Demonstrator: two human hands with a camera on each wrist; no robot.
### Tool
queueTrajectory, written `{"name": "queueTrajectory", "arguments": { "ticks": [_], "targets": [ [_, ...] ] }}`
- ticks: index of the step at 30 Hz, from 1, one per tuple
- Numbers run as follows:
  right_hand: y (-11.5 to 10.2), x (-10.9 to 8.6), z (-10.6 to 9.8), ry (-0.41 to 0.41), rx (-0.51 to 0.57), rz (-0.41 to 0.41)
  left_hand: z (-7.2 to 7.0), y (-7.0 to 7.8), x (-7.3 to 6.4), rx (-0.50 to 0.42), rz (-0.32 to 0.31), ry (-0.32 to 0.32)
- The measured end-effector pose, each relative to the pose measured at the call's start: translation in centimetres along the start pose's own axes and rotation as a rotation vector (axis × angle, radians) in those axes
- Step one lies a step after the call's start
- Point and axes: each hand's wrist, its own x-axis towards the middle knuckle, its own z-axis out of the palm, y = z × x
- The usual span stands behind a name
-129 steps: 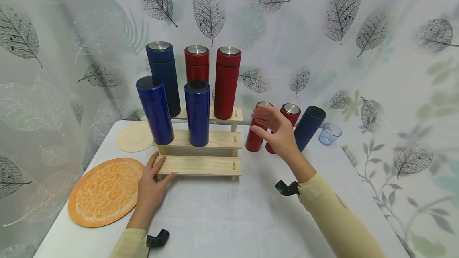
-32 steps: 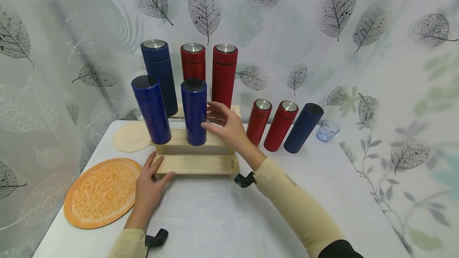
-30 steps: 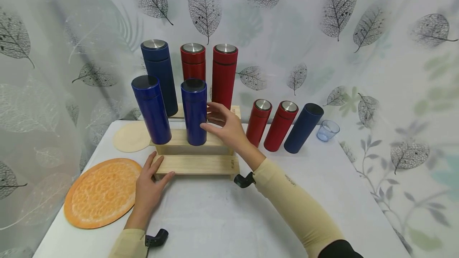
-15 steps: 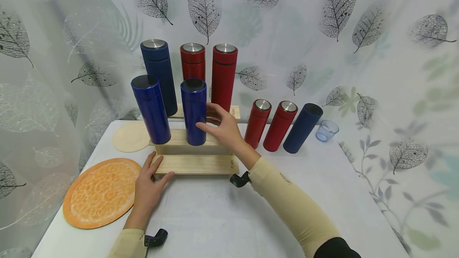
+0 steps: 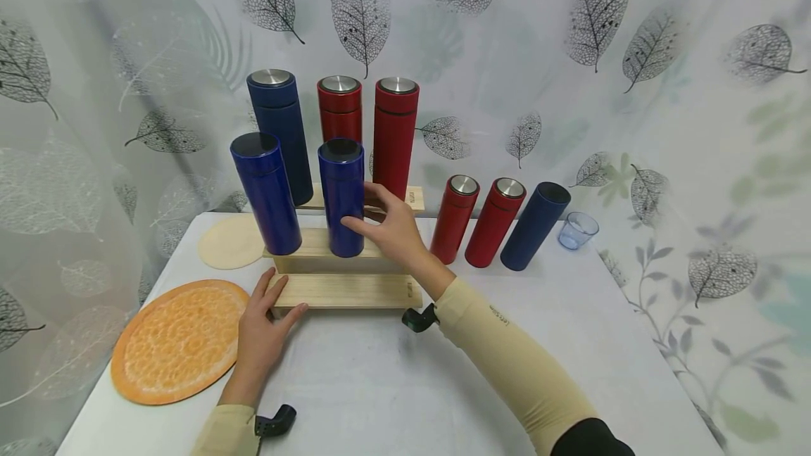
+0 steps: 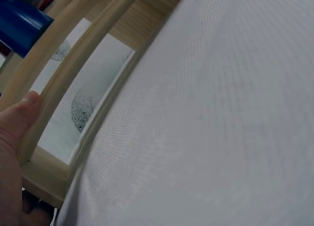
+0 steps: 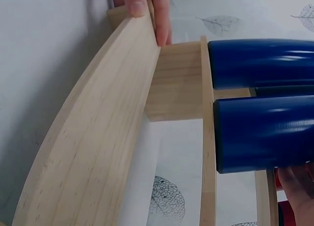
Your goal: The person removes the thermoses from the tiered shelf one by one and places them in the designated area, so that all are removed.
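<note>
A three-tier wooden stand [image 5: 348, 292] holds several thermos flasks. My left hand [image 5: 262, 333] grips the left end of its lowest tier; in the left wrist view the thumb [image 6: 24, 113] lies on the front edge. My right hand [image 5: 399, 231] is around the right side of the right-hand glossy blue thermos [image 5: 342, 181] on the middle tier, thumb across its front, other fingers partly hidden behind it. Another glossy blue thermos [image 5: 267, 192] stands to its left. On the top tier are a dark blue thermos [image 5: 281, 132] and two red ones, including a tall red thermos [image 5: 395, 136].
Right of the stand are two red thermoses [image 5: 455, 220] [image 5: 496, 224], a dark blue flask [image 5: 535, 226] and a small blue glass [image 5: 578, 232]. At left lie an orange round mat [image 5: 180, 343] and a pale disc [image 5: 231, 241]. A leaf-print curtain [image 5: 481, 55] hangs behind.
My right hand has come left from in front of the red thermoses to the right-hand glossy blue one, its thumb sliding further across the front. My left hand stays on the stand.
</note>
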Motion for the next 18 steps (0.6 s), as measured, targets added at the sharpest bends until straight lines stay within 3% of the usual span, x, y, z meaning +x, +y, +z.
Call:
{"name": "queueTrajectory", "arguments": {
  "ticks": [18],
  "targets": [
    [-0.20,-0.05,-0.12,0.013,-0.018,0.000,-0.09,0.32,-0.05,0.004,-0.010,-0.001]
  ]
}}
